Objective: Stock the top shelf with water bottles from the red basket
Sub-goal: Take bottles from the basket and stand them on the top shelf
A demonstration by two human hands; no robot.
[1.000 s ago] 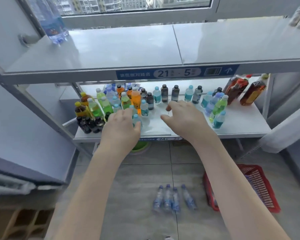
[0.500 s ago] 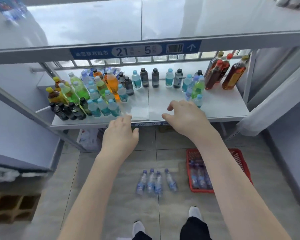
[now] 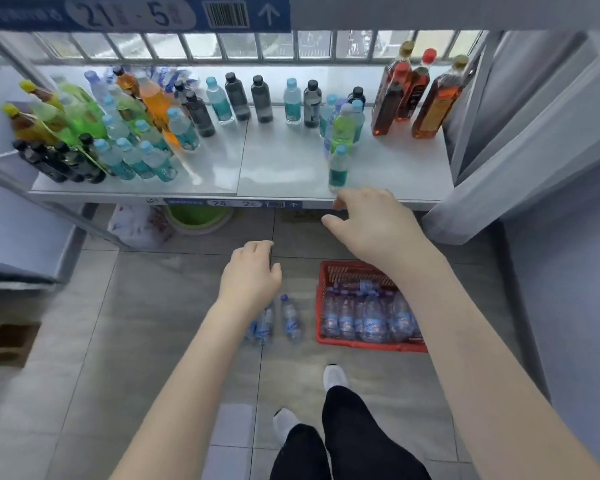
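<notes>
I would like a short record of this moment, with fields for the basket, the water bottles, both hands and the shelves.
red basket: on the floor, partly hidden by the right arm
water bottles in basket: many, lying packed together
loose water bottles: a few on the floor, left of the basket
left hand: empty, fingers loosely curled, above the loose bottles
right hand: empty, relaxed, by the lower shelf's front edge
lower shelf: assorted drink bottles standing
top shelf: only its labelled front edge shows

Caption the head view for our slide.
Left hand and right hand empty; red basket of water bottles on the floor.
</notes>
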